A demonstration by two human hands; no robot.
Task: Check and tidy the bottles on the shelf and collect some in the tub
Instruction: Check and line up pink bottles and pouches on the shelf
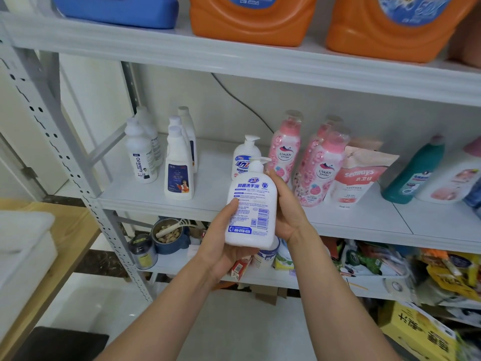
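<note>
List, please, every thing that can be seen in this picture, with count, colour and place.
Pump bottle: one, white with blue print, held in both hands before the middle shelf.
Second pump bottle: one, white, on the middle shelf behind the held one.
Cleaner bottles: about five, white, middle shelf, left.
Pink bottles: about three, right of centre.
Refill pouch: one, white and red, beside the pink bottles.
Teal bottle: one, far right.
Jugs: two orange, one blue, top shelf.
Tub: one, white, on the wooden table at left.
Mixed goods: lower shelf, number unclear.
Left hand: under the bottle.
Right hand: on its right side.
</note>
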